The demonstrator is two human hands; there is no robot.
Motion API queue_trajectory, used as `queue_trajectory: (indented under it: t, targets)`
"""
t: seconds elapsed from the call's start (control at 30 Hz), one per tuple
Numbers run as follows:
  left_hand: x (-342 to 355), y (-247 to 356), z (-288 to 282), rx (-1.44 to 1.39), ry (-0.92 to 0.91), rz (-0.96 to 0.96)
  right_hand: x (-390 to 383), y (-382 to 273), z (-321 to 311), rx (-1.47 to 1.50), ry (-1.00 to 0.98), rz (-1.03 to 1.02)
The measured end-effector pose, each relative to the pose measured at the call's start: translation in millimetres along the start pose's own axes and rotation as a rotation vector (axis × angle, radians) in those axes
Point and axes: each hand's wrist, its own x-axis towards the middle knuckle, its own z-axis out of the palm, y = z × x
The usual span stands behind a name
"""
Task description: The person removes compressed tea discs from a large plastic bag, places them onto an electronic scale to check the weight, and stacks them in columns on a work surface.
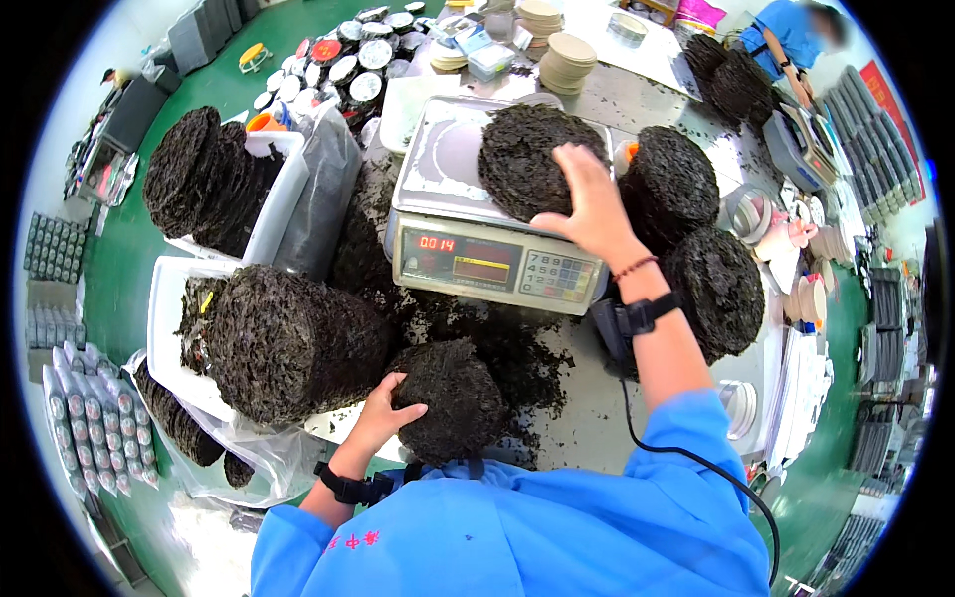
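A round, dark cake of dried seaweed (527, 159) lies on the metal pan of a digital scale (438, 159). My right hand (589, 204) is over its right edge, fingers stretched and apart, the thumb near the cake's close rim. Close to my body, my left hand (386, 413) grips the left side of another round seaweed cake (450, 403), thumb on its face and the other fingers partly hidden at its edge. The scale's lit display (438, 245) faces me.
White tubs (164, 328) with stacked seaweed cakes (298, 343) stand at left. More stacks (711, 289) are right of the scale. Loose seaweed scraps (522, 363) litter the metal table. A black cable (696, 458) runs from my right wrist. Another person (781, 40) works at far right.
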Motion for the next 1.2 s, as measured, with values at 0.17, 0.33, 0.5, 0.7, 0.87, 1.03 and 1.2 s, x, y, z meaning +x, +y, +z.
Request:
queue_trajectory:
  t: [0.17, 0.33, 0.5, 0.7, 0.87, 1.03, 1.2]
  targets:
    - [-4, -10, 11, 0.377, 0.061, 0.11, -57, -38, -3, -0.288, -0.125, -0.11]
    - [-11, -22, 18, 0.449, 0.193, 0.19, -187, -120, -52, -0.174, 0.046, -0.123]
    - [-8, -31, 20, 0.029, 0.139, 0.079, -377, -156, -58, -0.287, -0.149, 0.446]
    - [-21, -34, 21, -0.142, 0.119, -0.021, -457, -129, -9, -0.386, -0.64, 0.883]
    - [-43, -54, -1, -0.305, 0.179, -0.169, -332, -171, 0, 0.132, -0.321, 0.423]
    - [-68, -63, -12, 0.024, 0.115, -0.083, -258, -242, 61, 0.176, -0.51, -0.073]
    - [-93, -89, -29, 0.273, 0.001, 0.097, -245, -242, 72, 0.202, -0.604, -0.118]
